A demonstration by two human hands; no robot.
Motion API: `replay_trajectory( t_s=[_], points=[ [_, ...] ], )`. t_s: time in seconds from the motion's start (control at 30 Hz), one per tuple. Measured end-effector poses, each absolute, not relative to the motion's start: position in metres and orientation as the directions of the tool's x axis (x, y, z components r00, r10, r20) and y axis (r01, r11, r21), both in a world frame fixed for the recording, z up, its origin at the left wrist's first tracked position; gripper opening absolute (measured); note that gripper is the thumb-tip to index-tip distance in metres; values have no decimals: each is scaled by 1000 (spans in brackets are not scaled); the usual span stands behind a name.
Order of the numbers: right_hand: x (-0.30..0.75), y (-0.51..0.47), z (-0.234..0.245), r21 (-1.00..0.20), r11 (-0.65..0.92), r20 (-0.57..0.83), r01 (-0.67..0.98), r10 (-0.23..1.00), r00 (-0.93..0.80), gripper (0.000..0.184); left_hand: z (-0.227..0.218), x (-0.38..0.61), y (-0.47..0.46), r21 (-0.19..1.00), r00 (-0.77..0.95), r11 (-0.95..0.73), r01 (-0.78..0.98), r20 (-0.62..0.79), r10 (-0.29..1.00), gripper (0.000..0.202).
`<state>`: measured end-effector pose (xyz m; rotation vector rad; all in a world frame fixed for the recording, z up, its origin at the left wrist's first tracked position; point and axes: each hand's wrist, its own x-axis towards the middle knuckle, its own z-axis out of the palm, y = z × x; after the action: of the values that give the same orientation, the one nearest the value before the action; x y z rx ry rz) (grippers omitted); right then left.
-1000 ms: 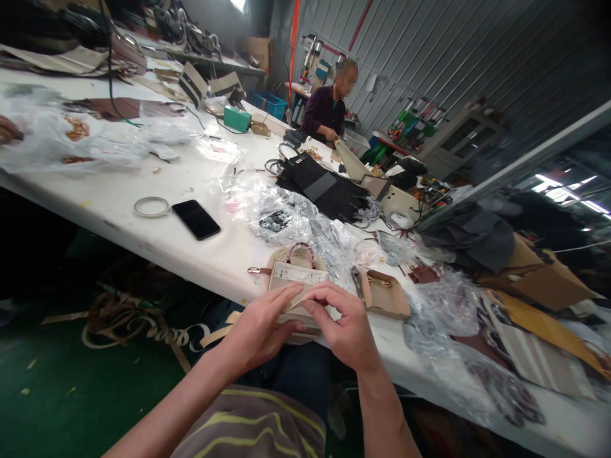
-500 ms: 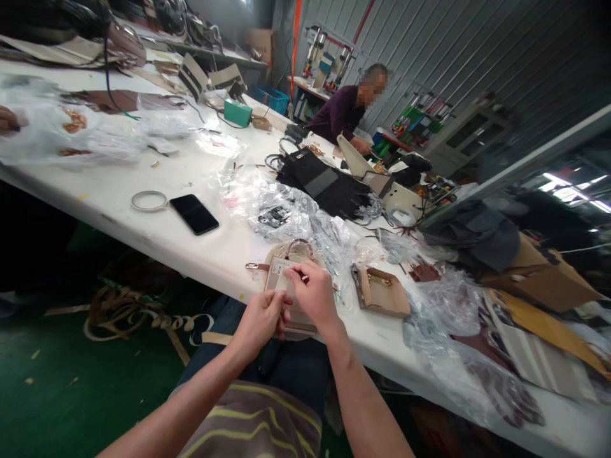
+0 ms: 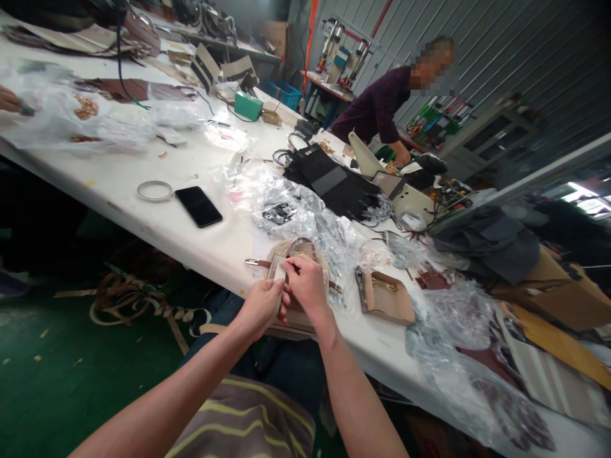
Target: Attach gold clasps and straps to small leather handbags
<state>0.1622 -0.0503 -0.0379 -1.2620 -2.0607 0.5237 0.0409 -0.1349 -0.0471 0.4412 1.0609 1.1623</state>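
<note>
Cream strip (image 3: 279, 271) is pinched by the left hand (image 3: 261, 305) and the right hand (image 3: 307, 283), over a beige handbag (image 3: 296, 320) at the near edge of the desk (image 3: 233, 245); black smartphone (image 3: 198, 207) at ten o'clock, open cardboard box (image 3: 387, 299) at three.

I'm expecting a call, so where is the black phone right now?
In the head view, the black phone lies left of centre on the white table, just right of the pale ring and left of the crumpled clear plastic.
</note>
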Motion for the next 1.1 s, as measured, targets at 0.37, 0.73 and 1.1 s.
replay_trajectory(
  t_s=[0.37, 0.73, 1.1],
  points=[
    [165, -53, -40, -709, 385, 334, 590, 921, -200, 38, -44, 42, -133, 767, 48, 390, -510, -427, 903, 48],
    [177, -39, -29, -577, 606, 270, 547, 774, -572, 17, -35, 30, -138, 774, 130, 515, -368, -506, 853, 41],
    [170, -36, -24, -396, 673, 209, 625, 729, -652, 32, -43, 29, -132, 890, 42, 421, -174, -420, 907, 39]
  ],
)
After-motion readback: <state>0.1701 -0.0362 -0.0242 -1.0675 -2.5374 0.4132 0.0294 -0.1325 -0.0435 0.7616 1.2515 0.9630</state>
